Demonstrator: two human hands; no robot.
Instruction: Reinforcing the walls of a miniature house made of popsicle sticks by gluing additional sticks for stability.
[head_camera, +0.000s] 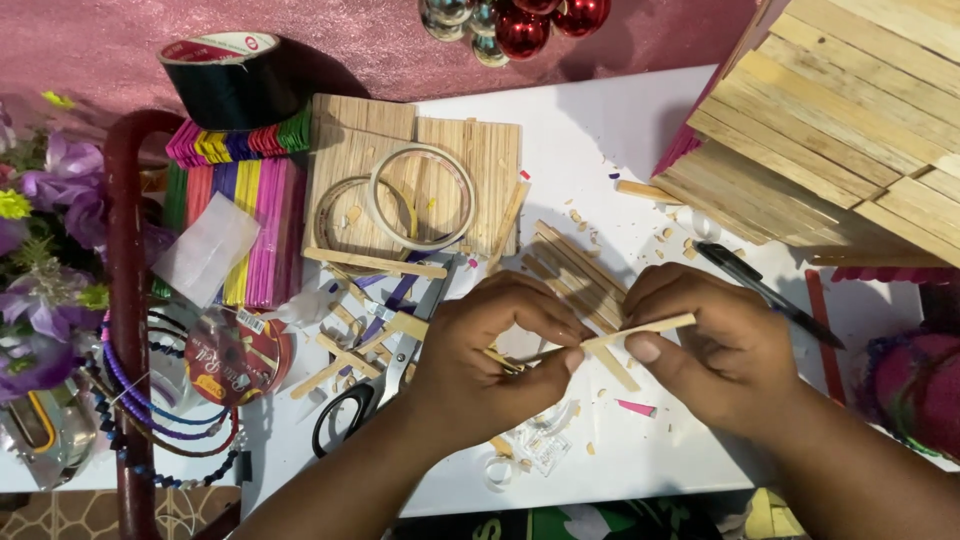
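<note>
- Both hands met over the middle of the white worktop (640, 130): the left hand (490, 350) and the right hand (715, 345) were each pinched shut on the same thin wooden stick (640, 328), fingertips almost touching.
- That stick lay nearly level between them, its pale end poking out above the right thumb, just above the worktop.
- It looked light, stiff and brittle, likely to snap if bent; a pinch close to each end, flat faces between thumb and forefinger, seemed the surest hold.
- Just behind the hands lay a loose row of plain sticks (580, 275) with chips and offcuts scattered about.
- Scissors (385, 375) with black handles lay beside the left wrist, and a black pen (765, 290) lay past the right hand.
- Farther back, two rings of tape (420, 195) rested on a panel of joined sticks (415, 175).
- To the left sat a bundle of coloured sticks (245, 215), partly under a white packet, and a round red-labelled disc (235, 355) nearer the edge.
- A black tape roll (230, 80) with a red-and-white round label stood at the far left.
- A large stick-built roof (840, 120) filled the far right corner.
</note>
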